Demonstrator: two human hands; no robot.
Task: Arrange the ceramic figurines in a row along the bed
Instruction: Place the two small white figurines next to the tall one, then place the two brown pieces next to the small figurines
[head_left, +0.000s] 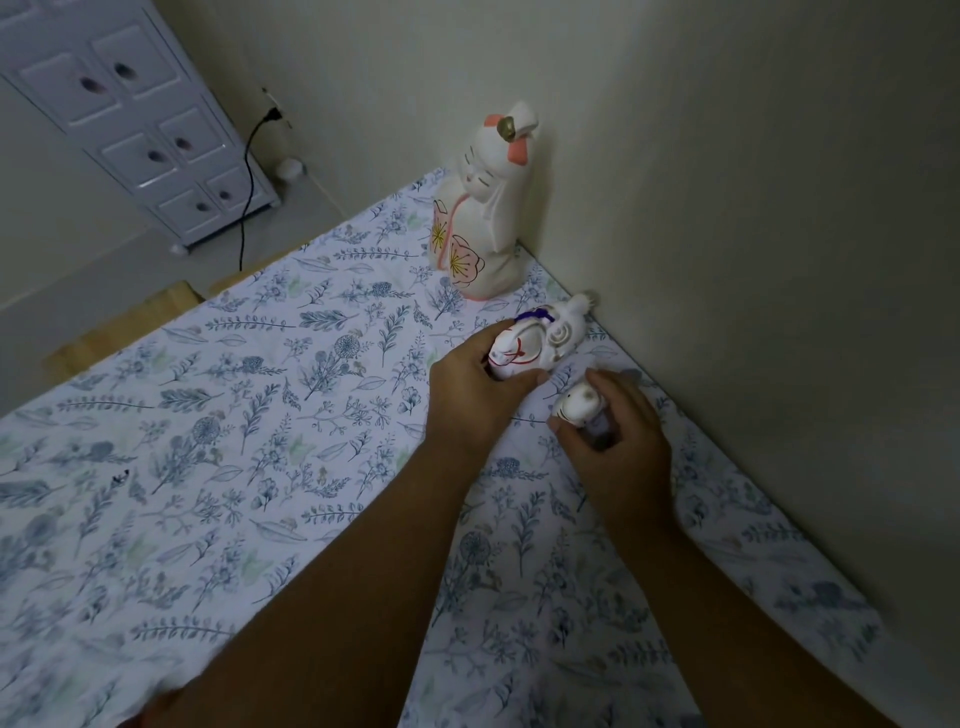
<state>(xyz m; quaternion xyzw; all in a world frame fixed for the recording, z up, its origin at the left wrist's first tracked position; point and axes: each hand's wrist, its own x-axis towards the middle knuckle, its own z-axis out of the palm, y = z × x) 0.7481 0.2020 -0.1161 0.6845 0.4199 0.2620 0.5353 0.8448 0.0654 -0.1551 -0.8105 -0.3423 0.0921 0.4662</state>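
Figurines sit along the wall side of the bed (260, 415). The left hand (470, 397) is closed around a white horse (540, 340) with red and purple cords, its base on the sheet. Just right of that grip, the right hand (618, 447) clasps a small white figurine (574, 408). Beyond both grips, a tall doll (480, 208) stands upright in the corner by the wall (727, 208).

Single head view, looking forward and down, close over the bed (260, 415), toward wall corner (524, 244)
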